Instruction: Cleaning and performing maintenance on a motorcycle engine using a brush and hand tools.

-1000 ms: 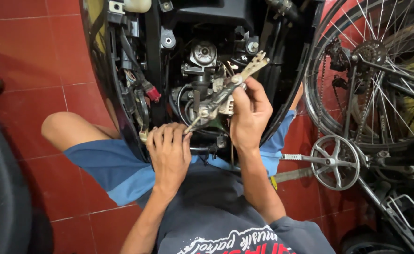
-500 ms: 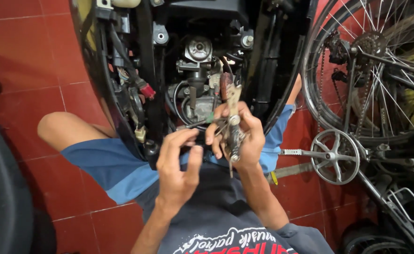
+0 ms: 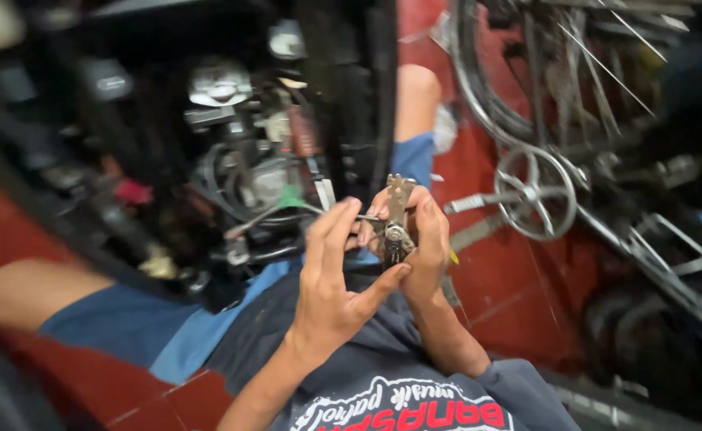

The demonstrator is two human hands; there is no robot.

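The right hand is clenched around a small metal part, a flat bracket with a notched top and a round fitting lower down, held upright just right of the frame's centre. The left hand rises from below, fingers spread and raised, thumb tip touching the part's lower end; its fingertips meet a thin pin sticking out to the left, though motion blur hides whether they pinch it. Both wrists sit above a dark shirt and blue shorts. In the upper left, the open scooter engine bay is smeared, its hoses and cables hard to separate. At right a bicycle wheel and round chainring are cut by the frame edge over red floor tiles.
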